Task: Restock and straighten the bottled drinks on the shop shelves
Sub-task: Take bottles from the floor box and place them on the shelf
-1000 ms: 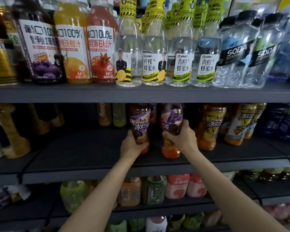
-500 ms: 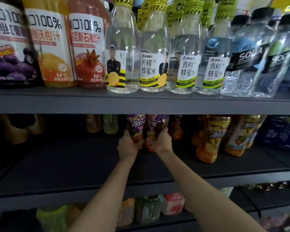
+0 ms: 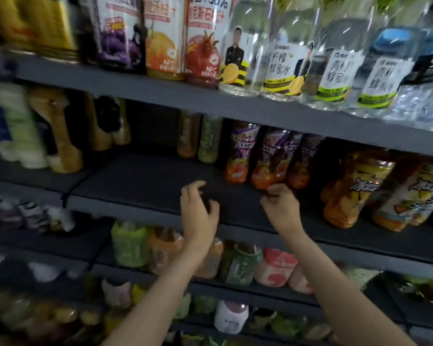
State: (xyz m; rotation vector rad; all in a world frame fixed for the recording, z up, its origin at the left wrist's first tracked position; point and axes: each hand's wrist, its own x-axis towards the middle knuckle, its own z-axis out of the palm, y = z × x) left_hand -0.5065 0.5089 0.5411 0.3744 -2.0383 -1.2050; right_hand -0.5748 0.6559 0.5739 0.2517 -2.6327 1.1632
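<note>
Both hands hover over the front edge of the dark middle shelf [image 3: 140, 181], holding nothing: the left hand [image 3: 198, 211] has its fingers loosely curled and apart, and the right hand [image 3: 281, 207] has its fingers bent, just in front of the purple-labelled tea bottles [image 3: 268, 158]. Those bottles stand in a close row further back on the shelf, with yellow-labelled tea bottles [image 3: 353, 191] toward its right end. The picture is blurred.
</note>
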